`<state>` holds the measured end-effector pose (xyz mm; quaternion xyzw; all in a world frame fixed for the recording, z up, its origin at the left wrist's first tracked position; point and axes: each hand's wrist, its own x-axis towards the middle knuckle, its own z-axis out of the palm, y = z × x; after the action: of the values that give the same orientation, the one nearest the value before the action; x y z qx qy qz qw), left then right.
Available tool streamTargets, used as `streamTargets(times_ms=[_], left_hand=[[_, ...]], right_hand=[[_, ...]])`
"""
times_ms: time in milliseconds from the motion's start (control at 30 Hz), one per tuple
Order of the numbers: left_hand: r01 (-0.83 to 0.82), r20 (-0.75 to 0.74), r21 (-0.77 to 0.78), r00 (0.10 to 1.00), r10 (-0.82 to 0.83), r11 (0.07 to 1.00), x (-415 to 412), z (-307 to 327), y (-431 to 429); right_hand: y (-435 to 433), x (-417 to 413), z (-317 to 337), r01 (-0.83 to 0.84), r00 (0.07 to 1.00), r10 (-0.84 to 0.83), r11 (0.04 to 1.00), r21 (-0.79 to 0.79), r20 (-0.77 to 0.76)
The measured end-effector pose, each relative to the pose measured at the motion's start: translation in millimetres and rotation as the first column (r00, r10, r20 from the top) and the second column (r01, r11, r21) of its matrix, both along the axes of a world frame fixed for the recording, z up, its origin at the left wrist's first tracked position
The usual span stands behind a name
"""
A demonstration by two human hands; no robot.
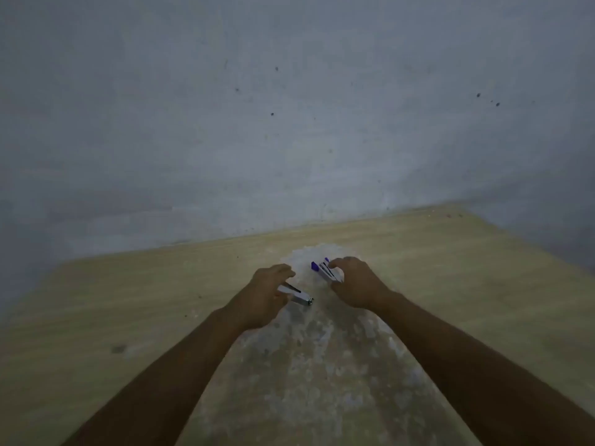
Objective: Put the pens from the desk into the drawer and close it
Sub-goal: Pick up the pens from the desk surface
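Observation:
On the pale wooden desk [450, 284] my two hands reach over a worn whitish patch. My left hand [267, 294] is closed around a small bunch of white pens with black clips [297, 296], their ends sticking out to the right. My right hand [357, 281] grips another bunch of white pens with blue caps [323, 268], caps pointing up-left. Both bunches sit at or just above the desk surface; I cannot tell whether they touch it. No drawer is visible.
A grey-blue wall [289, 123] rises directly behind the desk's far edge. The desk top stretches left and right of my hands, with a small dark spot [118, 349] at the left.

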<state>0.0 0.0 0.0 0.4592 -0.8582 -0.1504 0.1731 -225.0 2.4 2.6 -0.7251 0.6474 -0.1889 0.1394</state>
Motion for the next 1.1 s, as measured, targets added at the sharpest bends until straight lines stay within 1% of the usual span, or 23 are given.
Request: streamTargets(times_ms=[67,233,367,500,567,667,800,900,1000,1100], left_hand=[[0.000,0.032,0.050,0.999,-0.001,0.999,-2.2,-1.6,-5.5],[0.018,0.187,0.111,0.982,-0.039,0.994,-4.4,-8.2,-18.6],[0.087,0.296,0.029,0.951,-0.091,0.996,-4.6,-5.7,-25.8],[0.109,0.358,-0.092,0.931,-0.069,0.990,-7.7,-5.1,-29.0],[0.111,0.354,-0.141,0.934,-0.054,0.984,-8.0,-8.3,-30.4],[0.100,0.293,-0.100,0.954,-0.067,0.990,-10.3,-10.7,-29.4],[0.115,0.260,-0.140,0.963,-0.076,0.983,-14.1,-11.9,-25.2],[0.137,0.251,-0.113,0.962,-0.105,0.984,-17.6,-11.1,-19.8],[0.174,0.192,-0.052,0.968,-0.161,0.983,-23.8,-7.8,-14.0],[0.215,0.151,-0.060,0.967,-0.205,0.975,-35.7,-3.8,-7.3]], right_hand=[[-1.2,1.8,-5.4,0.010,1.000,-0.010,1.000,-0.027,0.011],[-3.7,6.5,-18.9,0.037,0.999,-0.035,0.998,-0.060,0.034],[-6.7,7.1,-22.3,0.088,0.995,-0.084,0.991,-0.098,0.047],[-8.2,8.7,-28.1,0.133,0.990,-0.127,0.984,-0.118,0.053],[-8.9,8.8,-29.9,0.150,0.987,-0.142,0.980,-0.129,0.075],[-7.9,9.3,-30.4,0.165,0.983,-0.150,0.974,-0.154,0.106],[-3.9,9.6,-31.2,0.170,0.981,-0.146,0.966,-0.197,0.127],[0.4,7.0,-30.6,0.162,0.982,-0.134,0.959,-0.232,0.130],[5.6,0.3,-25.9,0.143,0.986,-0.113,0.955,-0.260,0.127],[15.8,-13.5,-20.1,0.140,0.985,-0.102,0.944,-0.298,0.142]])
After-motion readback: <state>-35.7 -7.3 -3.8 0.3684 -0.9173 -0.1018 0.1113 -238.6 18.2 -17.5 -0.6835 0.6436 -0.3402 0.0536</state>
